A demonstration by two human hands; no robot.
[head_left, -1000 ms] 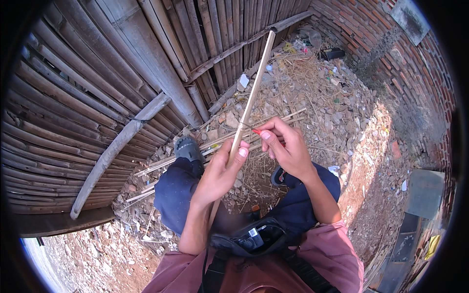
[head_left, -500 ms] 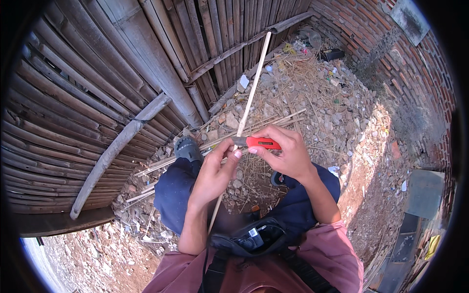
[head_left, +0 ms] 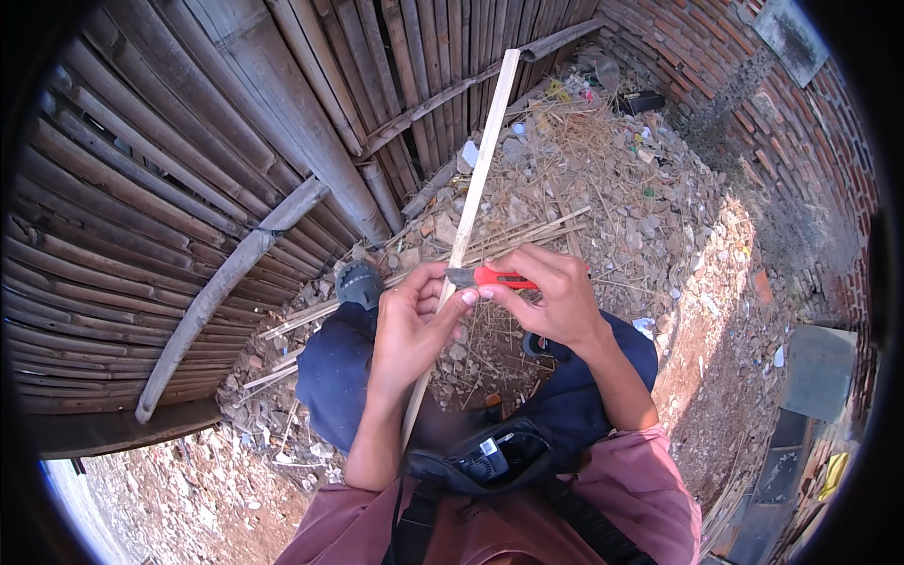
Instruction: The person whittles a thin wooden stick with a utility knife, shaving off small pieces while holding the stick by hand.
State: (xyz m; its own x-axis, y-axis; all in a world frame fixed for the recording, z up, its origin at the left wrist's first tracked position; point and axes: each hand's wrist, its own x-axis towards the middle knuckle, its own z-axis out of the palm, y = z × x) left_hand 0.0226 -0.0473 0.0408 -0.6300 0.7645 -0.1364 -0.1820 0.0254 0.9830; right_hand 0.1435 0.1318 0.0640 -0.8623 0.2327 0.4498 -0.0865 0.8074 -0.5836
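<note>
A long pale bamboo strip [head_left: 482, 174] slants between my knees, its far end reaching toward the fence and its near end by my waist. My left hand [head_left: 412, 315] pinches it near the middle, thumb on the near side. Closed around a red-handled utility knife [head_left: 489, 276], my right hand [head_left: 554, 299] holds the blade across the strip, right beside the left thumb and fingers. Both thumbs are close together below the blade. Whether the edge bites into the bamboo is too small to tell.
Several loose bamboo strips [head_left: 551, 227] lie on the rubble under the held one. A bamboo fence [head_left: 151, 188] rises at the left, a brick wall [head_left: 697, 61] at the right. An open black pouch [head_left: 490, 461] sits at my waist. Boards [head_left: 817, 372] lean at the far right.
The bamboo strip has turned about its length, so a broader face now shows. Its far end sits slightly higher and farther left. The knife stays across it, and the left fingers have shifted slightly.
</note>
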